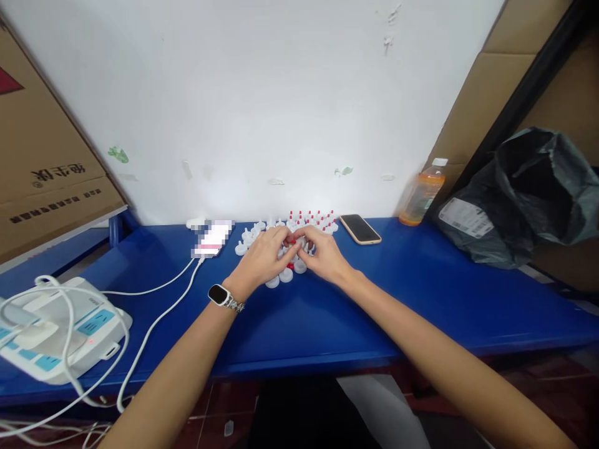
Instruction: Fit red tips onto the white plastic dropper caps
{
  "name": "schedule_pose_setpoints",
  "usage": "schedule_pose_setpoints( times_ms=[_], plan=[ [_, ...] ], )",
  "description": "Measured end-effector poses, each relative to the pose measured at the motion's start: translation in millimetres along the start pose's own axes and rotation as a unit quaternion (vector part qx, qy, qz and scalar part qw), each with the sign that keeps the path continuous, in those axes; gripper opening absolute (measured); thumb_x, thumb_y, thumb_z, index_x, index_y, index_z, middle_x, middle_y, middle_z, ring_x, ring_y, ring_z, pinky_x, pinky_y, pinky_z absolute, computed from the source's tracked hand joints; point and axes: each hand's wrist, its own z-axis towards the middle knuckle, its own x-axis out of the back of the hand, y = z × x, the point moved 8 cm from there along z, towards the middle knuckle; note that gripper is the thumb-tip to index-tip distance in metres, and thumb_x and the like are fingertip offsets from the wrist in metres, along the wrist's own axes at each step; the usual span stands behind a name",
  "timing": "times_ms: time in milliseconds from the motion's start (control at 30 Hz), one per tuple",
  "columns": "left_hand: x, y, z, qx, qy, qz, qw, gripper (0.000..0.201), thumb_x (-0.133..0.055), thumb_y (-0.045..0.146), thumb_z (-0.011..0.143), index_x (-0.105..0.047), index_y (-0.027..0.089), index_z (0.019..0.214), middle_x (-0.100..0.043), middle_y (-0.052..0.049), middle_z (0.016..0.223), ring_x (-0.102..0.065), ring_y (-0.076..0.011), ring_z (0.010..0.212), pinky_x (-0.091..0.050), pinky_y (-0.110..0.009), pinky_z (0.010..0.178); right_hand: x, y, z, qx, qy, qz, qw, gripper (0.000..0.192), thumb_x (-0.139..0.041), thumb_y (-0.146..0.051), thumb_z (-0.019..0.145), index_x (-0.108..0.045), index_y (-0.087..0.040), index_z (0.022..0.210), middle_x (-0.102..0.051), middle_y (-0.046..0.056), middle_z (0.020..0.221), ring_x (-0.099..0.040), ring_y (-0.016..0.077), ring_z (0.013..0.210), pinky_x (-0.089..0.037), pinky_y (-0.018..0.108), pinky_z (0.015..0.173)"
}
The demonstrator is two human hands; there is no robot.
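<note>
My left hand [271, 252] and my right hand [324, 254] meet over the middle of the blue table, fingers pinched together. Between the fingertips shows a small red cap [293, 241], next to my left fingers. My right fingers close around a white nozzle lid, mostly hidden by the hands. Plain white nozzle lids [248, 237] stand behind and left of my left hand. White lids with red tips [319, 219] stand in a group behind my right hand. Beneath the hands lie more white lids [285, 275] and a loose red piece [291, 266].
A dark-screened phone [360, 229] lies right of the lids; another phone [213, 239] charges at left. A power strip [60, 330] with looping white cables sits at far left. An orange drink bottle [423, 192] and a grey plastic bag [515, 193] stand on the right.
</note>
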Motion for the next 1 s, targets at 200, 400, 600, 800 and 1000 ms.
schedule_pose_setpoints(
  times_ms=[200,400,600,800,1000],
  plan=[
    [0.9,7.0,-1.7,-0.038,-0.010,0.089,0.995,0.026,-0.030,0.029,0.104,-0.050,0.019,0.092,-0.058,-0.006,0.090,-0.052,-0.0208,0.081,-0.041,-0.035,0.074,-0.2,-10.0,-4.4,-0.014,0.056,0.036,0.998,0.017,-0.056,-0.020,0.087,-0.058,-0.021,0.104,-0.066,0.001,0.090,-0.059,0.0143,0.073,-0.049,0.027,0.072],
    [2.7,0.2,0.0,0.019,0.051,-0.025,0.998,0.031,-0.027,0.030,0.105,-0.046,0.020,0.083,-0.055,-0.003,0.080,-0.051,-0.0181,0.077,-0.039,-0.032,0.071,6.2,-24.1,-3.0,0.039,0.104,-0.012,0.994,0.021,-0.055,-0.018,0.090,-0.056,-0.022,0.111,-0.066,0.005,0.102,-0.061,0.0162,0.081,-0.051,0.030,0.078],
    [-1.4,-7.7,4.3,0.140,0.099,-0.174,0.970,0.036,-0.033,0.036,0.102,-0.044,0.019,0.072,-0.047,0.002,0.063,-0.044,-0.0128,0.058,-0.032,-0.029,0.059,8.8,-33.7,-0.3,0.075,0.120,-0.066,0.988,0.020,-0.047,-0.014,0.092,-0.054,-0.021,0.109,-0.062,0.009,0.106,-0.061,0.0208,0.095,-0.050,0.035,0.086],
    [19.7,-47.3,-9.5,0.239,0.138,-0.209,0.938,0.043,-0.030,0.043,0.100,-0.037,0.021,0.064,-0.038,0.003,0.059,-0.038,-0.0128,0.056,-0.030,-0.029,0.057,38.5,-1.7,-3.9,-0.051,0.193,-0.067,0.978,0.011,-0.054,-0.019,0.086,-0.056,-0.021,0.097,-0.062,0.006,0.097,-0.059,0.0194,0.082,-0.049,0.035,0.079],
    [2.8,-36.6,-10.2,0.087,-0.051,-0.023,0.995,0.024,-0.050,0.038,0.092,-0.061,0.020,0.082,-0.061,-0.003,0.085,-0.052,-0.0209,0.084,-0.038,-0.037,0.081,26.4,35.0,-7.8,-0.153,0.074,0.067,0.983,0.014,-0.062,-0.034,0.083,-0.062,-0.020,0.087,-0.066,0.003,0.089,-0.059,0.0162,0.074,-0.048,0.030,0.069]
  ],
)
